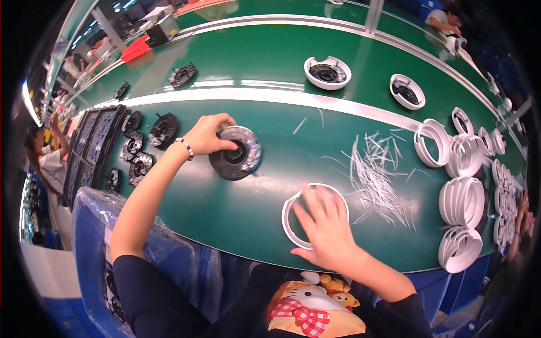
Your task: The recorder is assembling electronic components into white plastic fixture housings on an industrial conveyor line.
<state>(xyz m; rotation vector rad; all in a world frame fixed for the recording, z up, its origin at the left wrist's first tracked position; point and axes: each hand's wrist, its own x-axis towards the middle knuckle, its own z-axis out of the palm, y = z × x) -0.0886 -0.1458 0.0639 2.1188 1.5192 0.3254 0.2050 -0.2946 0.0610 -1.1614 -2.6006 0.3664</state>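
Left hand [205,135] grasping black coil disc [235,152] by its rim on green bench [236,214]. Right hand [327,231] flat, unclenched, over white ring [288,217]. Risk: disc possibly snagging loose white strips [375,174] nearby.

Left hand [205,135] at 10 o'clock, fingers [225,145] gripping black round part [235,153] on green table [225,208] | right hand [327,228] at 6 o'clock, flat on white ring [288,217] | white strips [375,169] at 3 o'clock | stacked white rings [463,200] far right | black parts [135,155] at 9 o'clock
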